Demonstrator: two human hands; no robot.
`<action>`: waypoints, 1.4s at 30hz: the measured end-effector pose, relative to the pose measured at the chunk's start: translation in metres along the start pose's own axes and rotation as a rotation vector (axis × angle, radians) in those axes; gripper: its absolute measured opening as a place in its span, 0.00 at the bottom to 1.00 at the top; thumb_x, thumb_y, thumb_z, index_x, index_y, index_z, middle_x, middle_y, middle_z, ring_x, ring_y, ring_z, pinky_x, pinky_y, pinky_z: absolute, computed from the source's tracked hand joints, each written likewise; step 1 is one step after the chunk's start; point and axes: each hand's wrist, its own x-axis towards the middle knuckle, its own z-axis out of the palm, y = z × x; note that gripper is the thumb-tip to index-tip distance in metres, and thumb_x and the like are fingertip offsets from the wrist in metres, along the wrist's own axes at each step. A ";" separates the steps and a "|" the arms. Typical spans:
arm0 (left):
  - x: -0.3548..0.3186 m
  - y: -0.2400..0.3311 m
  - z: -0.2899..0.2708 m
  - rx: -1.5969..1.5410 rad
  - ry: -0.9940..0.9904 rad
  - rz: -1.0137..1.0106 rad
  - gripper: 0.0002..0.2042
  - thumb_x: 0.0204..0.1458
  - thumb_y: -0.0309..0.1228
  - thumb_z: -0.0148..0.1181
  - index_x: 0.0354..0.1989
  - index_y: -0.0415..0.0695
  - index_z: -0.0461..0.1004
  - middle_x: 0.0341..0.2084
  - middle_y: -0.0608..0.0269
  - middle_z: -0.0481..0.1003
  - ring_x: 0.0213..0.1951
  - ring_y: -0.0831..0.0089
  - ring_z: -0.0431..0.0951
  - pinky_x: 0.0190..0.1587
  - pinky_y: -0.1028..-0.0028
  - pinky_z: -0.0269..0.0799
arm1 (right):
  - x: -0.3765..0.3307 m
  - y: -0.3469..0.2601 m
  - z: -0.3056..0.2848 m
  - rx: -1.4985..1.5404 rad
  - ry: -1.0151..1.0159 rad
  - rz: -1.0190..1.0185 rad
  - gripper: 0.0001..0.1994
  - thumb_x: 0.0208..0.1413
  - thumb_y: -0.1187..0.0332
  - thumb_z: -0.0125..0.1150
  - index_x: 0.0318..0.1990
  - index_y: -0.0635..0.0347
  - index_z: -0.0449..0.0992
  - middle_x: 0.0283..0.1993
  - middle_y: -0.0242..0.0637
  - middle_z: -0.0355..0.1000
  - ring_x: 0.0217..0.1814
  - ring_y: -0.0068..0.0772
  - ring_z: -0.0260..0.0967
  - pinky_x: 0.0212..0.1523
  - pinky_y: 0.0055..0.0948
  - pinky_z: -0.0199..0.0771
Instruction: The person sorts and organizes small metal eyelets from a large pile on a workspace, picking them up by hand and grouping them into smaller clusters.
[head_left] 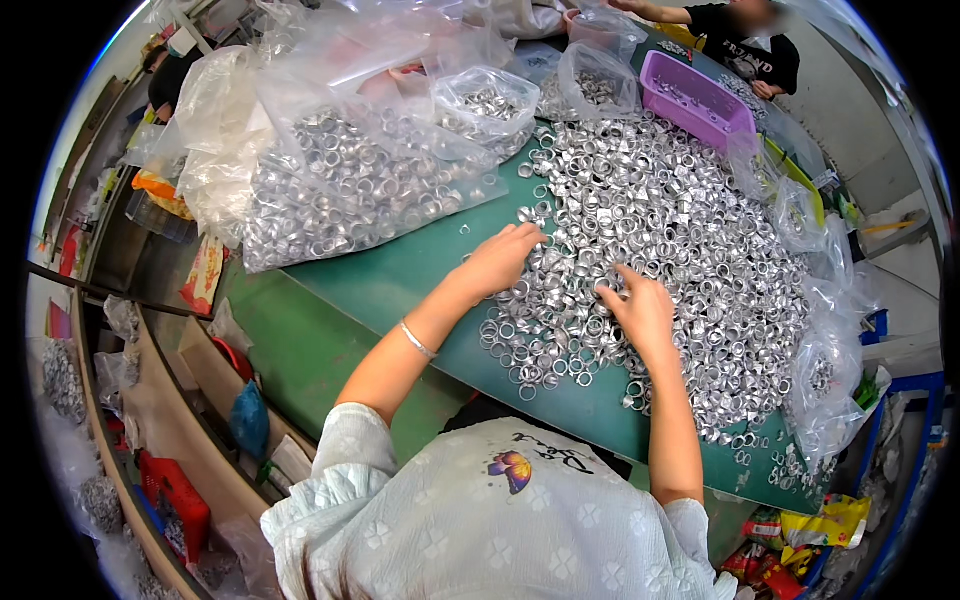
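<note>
A wide heap of silvery metal rings [690,240] covers much of the green table [420,270] before me. My left hand [503,260] is at the heap's left edge, its fingers drawn together and bent down to the rings. Whatever those fingertips hold, if anything, is hidden. Over the middle of the heap is my right hand [643,312], thumb and forefinger apart, with nothing visible between them. Both hands lie close above or on the rings; actual contact of the right one is hard to tell.
A large clear plastic bag [350,190] of rings lies at the left, with smaller filled bags [485,105] behind it. A purple basket [697,100] stands at the far right, near another person [745,45]. Crumpled plastic bags [825,350] line the right edge.
</note>
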 end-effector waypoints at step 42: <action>0.001 0.025 0.020 0.065 0.274 -0.189 0.11 0.42 0.29 0.63 0.34 0.37 0.74 0.34 0.52 0.66 0.40 0.55 0.69 0.43 0.64 0.66 | -0.007 0.000 0.007 0.654 -0.068 0.085 0.06 0.49 0.69 0.59 0.28 0.62 0.72 0.24 0.33 0.69 0.19 0.25 0.61 0.20 0.22 0.59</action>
